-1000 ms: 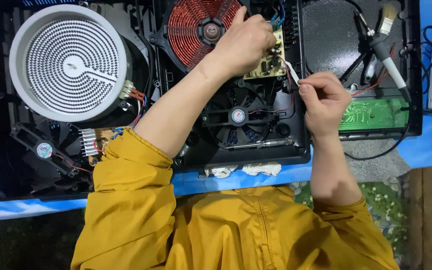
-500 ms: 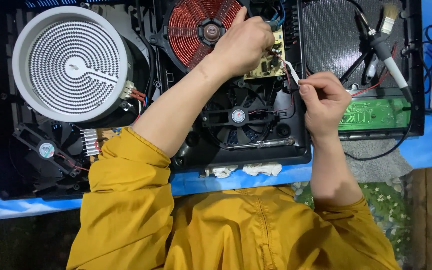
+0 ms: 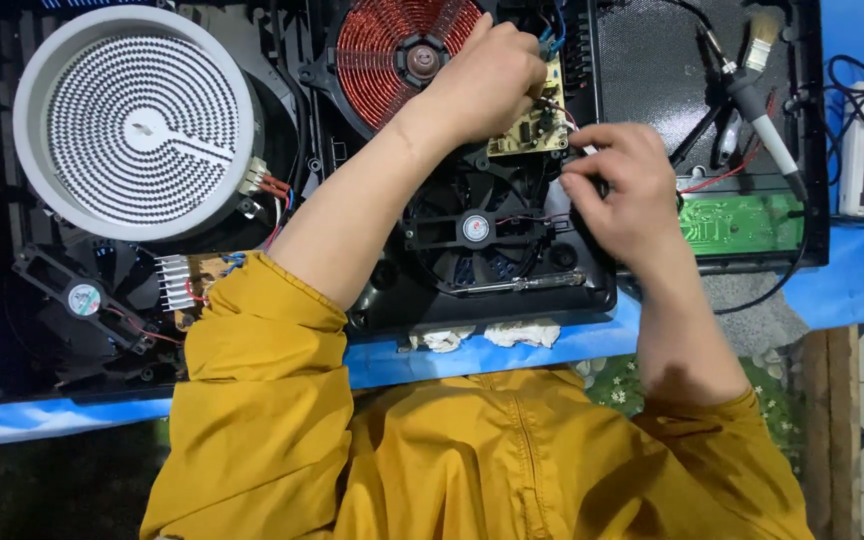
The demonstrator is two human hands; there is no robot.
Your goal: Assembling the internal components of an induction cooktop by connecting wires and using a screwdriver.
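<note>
Inside the open cooktop: two fans, one copper coil (image 3: 392,55). Left hand (image 3: 487,80) covers a small circuit board (image 3: 532,125); right hand (image 3: 622,190), at 4 o'clock, pinches something hidden.

Black matt plastic cooker casing (image 3: 292,120) is the landmark. Inside it: glossy red-copper wound wire coil (image 3: 392,50), tan matt circuit board (image 3: 532,125), black plastic round fan (image 3: 477,230), white matt ceramic-looking round heater (image 3: 132,125), ribbed bare-metal heatsink (image 3: 177,283). On its right edge: glossy green circuit board (image 3: 742,222). Below it: crumpled white paper wads (image 3: 522,333), mustard-yellow matt cloth jacket (image 3: 452,460).
</note>
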